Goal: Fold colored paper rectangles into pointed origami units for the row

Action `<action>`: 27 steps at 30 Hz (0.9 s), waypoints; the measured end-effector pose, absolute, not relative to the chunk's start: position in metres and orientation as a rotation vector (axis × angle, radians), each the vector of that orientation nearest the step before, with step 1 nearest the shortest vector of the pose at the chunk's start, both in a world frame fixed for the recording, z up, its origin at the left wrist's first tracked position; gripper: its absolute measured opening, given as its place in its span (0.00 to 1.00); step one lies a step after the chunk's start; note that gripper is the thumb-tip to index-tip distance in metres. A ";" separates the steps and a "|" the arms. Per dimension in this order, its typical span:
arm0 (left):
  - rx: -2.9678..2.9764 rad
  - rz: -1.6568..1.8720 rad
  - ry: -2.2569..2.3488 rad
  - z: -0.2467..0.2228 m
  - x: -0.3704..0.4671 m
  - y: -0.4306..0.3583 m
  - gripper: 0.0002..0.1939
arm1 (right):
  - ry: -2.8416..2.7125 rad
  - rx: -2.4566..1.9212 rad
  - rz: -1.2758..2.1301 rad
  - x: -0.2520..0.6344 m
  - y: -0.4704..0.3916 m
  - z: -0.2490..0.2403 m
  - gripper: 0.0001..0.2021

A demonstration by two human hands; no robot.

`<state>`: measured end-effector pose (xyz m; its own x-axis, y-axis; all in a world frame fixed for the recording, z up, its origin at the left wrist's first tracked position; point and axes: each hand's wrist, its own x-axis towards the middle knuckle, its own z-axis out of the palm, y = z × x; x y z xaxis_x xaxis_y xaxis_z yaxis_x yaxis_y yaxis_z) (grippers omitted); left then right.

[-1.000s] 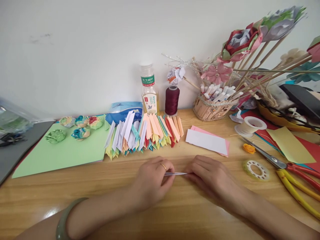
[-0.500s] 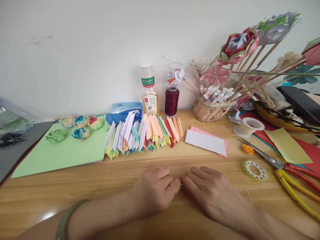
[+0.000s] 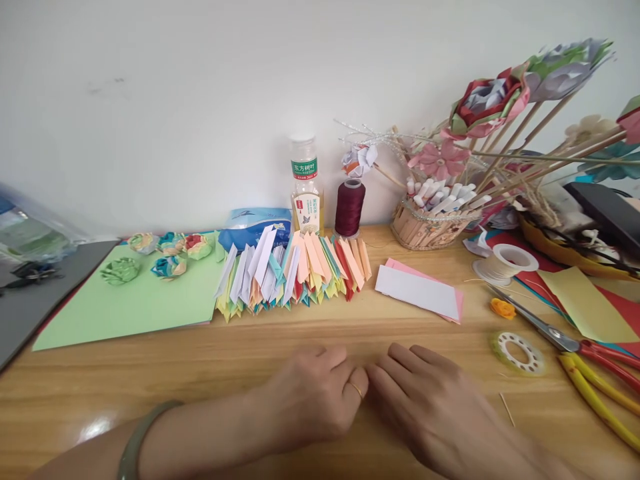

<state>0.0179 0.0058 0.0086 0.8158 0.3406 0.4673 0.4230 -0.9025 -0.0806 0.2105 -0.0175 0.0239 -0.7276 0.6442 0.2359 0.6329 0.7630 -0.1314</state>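
My left hand (image 3: 325,390), with a ring and a green bangle at the wrist, is closed low over the wooden table (image 3: 240,360). My right hand (image 3: 425,397) is closed beside it, and the fingertips of the two meet. Whatever lies between or under the fingers is hidden. Behind the hands stands a row of folded paper pieces (image 3: 295,270) in many colours. White and pink paper strips (image 3: 417,291) lie beyond my right hand.
Green paper (image 3: 145,310) with several paper rosettes lies at left. Scissors (image 3: 555,333), a tape roll (image 3: 517,352), yellow-handled pliers (image 3: 590,397) and a white spool (image 3: 505,263) are at right. Behind stand a bottle (image 3: 306,193), maroon thread (image 3: 349,208) and a basket (image 3: 425,227).
The view has shifted slightly, so the table items appear a little lower and further right. My hands remain together; the small pale bit seen between the fingertips is now hidden.
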 end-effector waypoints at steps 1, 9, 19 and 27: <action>-2.806 -0.676 -0.584 0.009 0.018 0.006 0.19 | -2.701 -1.008 0.067 0.209 -0.018 0.024 0.15; -2.949 -0.680 -0.598 0.010 0.017 0.011 0.22 | -2.697 -0.928 0.167 0.215 -0.016 0.025 0.17; -3.085 -0.526 -0.668 0.031 0.009 0.008 0.21 | -2.701 -0.911 0.404 0.229 -0.015 0.037 0.16; -3.042 -0.810 -0.579 0.034 0.008 0.011 0.15 | -2.550 -0.876 0.058 0.234 -0.014 0.041 0.12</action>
